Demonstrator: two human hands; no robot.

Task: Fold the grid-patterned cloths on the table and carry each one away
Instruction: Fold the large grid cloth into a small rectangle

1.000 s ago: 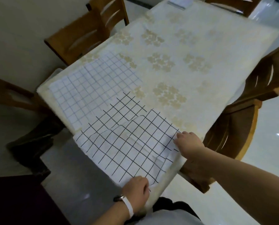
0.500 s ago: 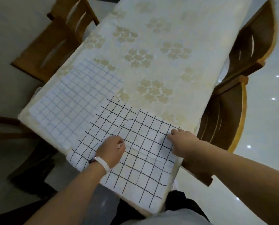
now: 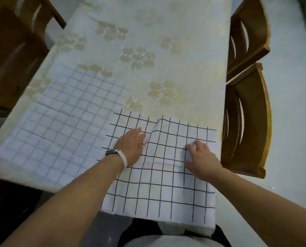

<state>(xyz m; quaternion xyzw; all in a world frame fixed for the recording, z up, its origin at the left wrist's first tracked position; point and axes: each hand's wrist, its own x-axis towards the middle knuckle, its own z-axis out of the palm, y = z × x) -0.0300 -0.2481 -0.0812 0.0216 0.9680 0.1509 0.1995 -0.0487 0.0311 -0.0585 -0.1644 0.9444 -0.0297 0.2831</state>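
A white cloth with a black grid (image 3: 163, 186) lies at the table's near right corner, and its near part hangs over the edge. It is rumpled, with a raised crease running up its middle. My left hand (image 3: 131, 147), a white band on the wrist, rests flat on the cloth just left of that crease. My right hand (image 3: 200, 157) sits on the cloth's right part, fingers curled, pinching a fold between thumb and fingers. A second white cloth with a faint blue grid (image 3: 65, 125) lies spread flat to the left, its right edge under the black-grid cloth.
The table (image 3: 166, 50) wears a cream cloth with pale gold flowers. Two wooden chairs (image 3: 246, 111) stand close along its right side, and another wooden chair (image 3: 15, 50) stands at the left. Light floor shows on the right.
The view has swung round so the table runs straight ahead. My left hand has moved up and right onto the cloth's middle and flattened. My right hand has stayed on the right part.
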